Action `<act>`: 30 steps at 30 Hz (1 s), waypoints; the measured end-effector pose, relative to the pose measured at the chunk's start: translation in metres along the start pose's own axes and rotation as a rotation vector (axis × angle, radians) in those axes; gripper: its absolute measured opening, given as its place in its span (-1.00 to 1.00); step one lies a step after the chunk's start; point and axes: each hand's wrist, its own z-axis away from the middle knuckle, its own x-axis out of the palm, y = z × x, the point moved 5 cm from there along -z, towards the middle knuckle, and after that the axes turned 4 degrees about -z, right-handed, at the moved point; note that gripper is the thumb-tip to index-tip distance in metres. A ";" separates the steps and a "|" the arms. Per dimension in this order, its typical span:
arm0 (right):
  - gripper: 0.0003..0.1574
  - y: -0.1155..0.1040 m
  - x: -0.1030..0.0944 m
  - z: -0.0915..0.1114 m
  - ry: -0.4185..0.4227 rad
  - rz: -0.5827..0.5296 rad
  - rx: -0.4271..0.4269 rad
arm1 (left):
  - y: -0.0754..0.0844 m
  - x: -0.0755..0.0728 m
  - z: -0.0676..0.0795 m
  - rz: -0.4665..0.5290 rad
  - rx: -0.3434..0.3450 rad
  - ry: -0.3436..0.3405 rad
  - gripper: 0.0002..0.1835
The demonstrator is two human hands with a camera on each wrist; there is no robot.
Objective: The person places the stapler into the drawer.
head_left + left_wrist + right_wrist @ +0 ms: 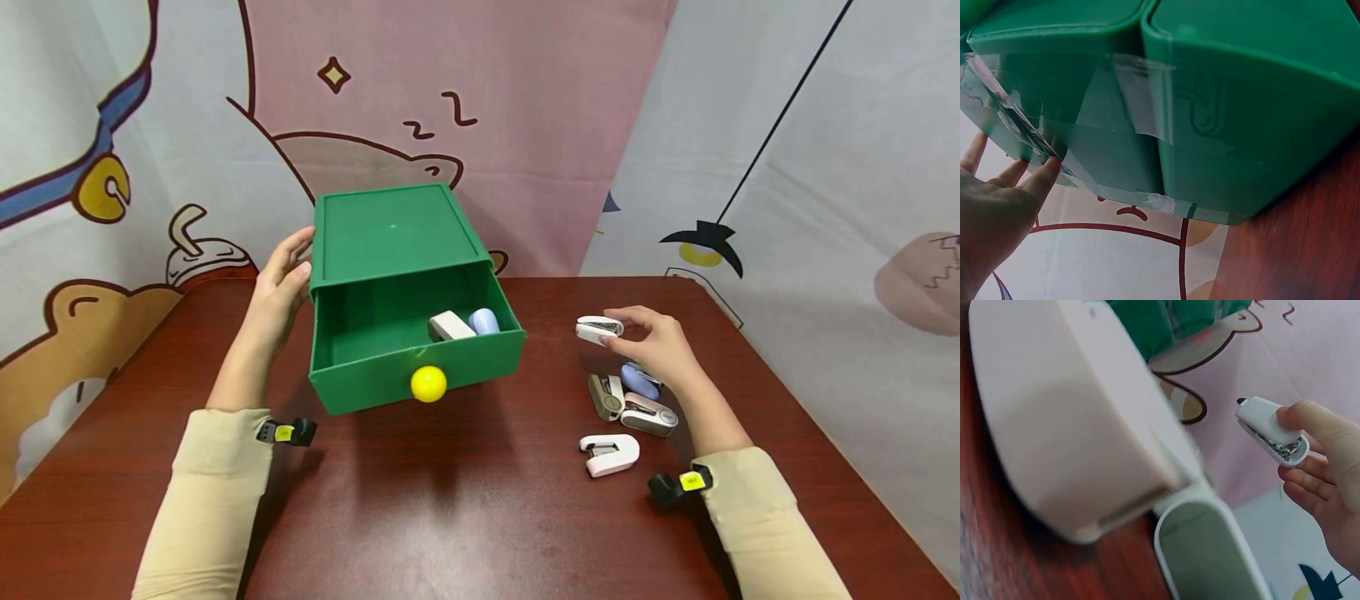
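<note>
My right hand [662, 348] pinches a small white stapler [596, 332] between thumb and fingers, raised over the table's right side. In the right wrist view this stapler [1269, 420] shows its metal inner parts. A green drawer box [397, 237] stands left of centre, its drawer [375, 378] pulled out by a round yellow knob's side. Inside the drawer lie a whitish stapler [452, 326] and a light-blue rounded piece [483, 322]. My left hand [276, 292] touches the box's left side with extended fingertips; clear tape covers that side.
Below my right hand lie a blue stapler [639, 381], a grey-green stapler [606, 397] and a pinkish-grey stapler [649, 415]. Nearer the front is another white stapler [611, 454]. A cartoon-printed curtain [555, 125] hangs behind the brown table [450, 517].
</note>
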 end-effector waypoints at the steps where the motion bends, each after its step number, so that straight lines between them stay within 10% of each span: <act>1: -0.48 -0.003 -0.001 0.000 0.010 -0.007 -0.005 | 0.000 0.000 0.000 0.001 0.000 0.000 -0.45; 30: -0.55 -0.166 -0.017 0.005 0.155 -0.265 -0.291 | 0.000 0.001 0.000 0.004 0.016 -0.007 -0.44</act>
